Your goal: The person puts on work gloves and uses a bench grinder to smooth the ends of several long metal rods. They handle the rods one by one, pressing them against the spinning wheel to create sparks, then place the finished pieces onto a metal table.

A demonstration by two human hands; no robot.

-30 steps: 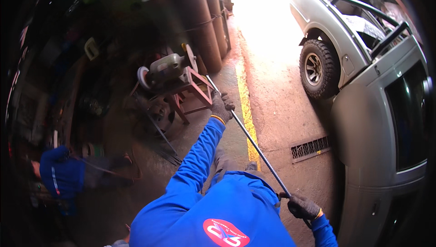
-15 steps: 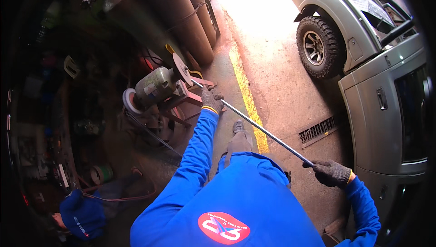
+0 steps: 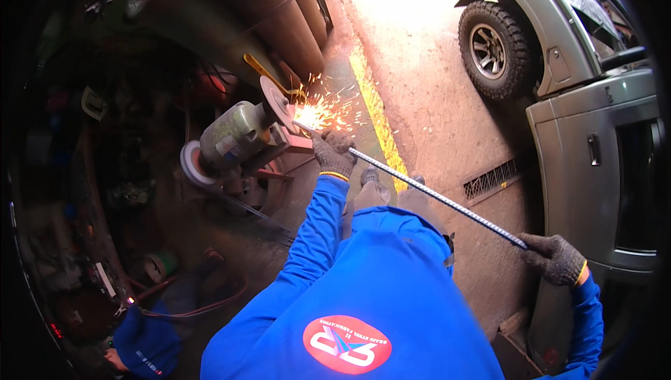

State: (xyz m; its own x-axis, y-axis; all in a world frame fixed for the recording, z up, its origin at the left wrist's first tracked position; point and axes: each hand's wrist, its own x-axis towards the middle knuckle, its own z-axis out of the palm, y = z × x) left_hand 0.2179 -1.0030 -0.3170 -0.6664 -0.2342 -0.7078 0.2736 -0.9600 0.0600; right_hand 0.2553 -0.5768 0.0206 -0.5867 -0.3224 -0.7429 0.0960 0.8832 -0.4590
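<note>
A long ribbed steel rod slants across in front of me. My left hand, in a dark knitted glove, is closed round it near its far left end. My right hand, gloved the same way, grips the opposite end by the parked vehicle. The rod's tip meets the grinding wheel of a green-grey bench grinder. Orange sparks spray from that contact, just beyond my left hand. A second, paler wheel sits at the grinder's near left end.
Tall brown gas cylinders stand behind the grinder. To the right is a grey vehicle with a large tyre. A yellow line and a floor grate mark the ground. Another person in blue is low at the lower left.
Sparks now fly where the rod meets the wheel; half a second ago there were none. Both hands have shifted somewhat to the right in view, still gripping the rod.
</note>
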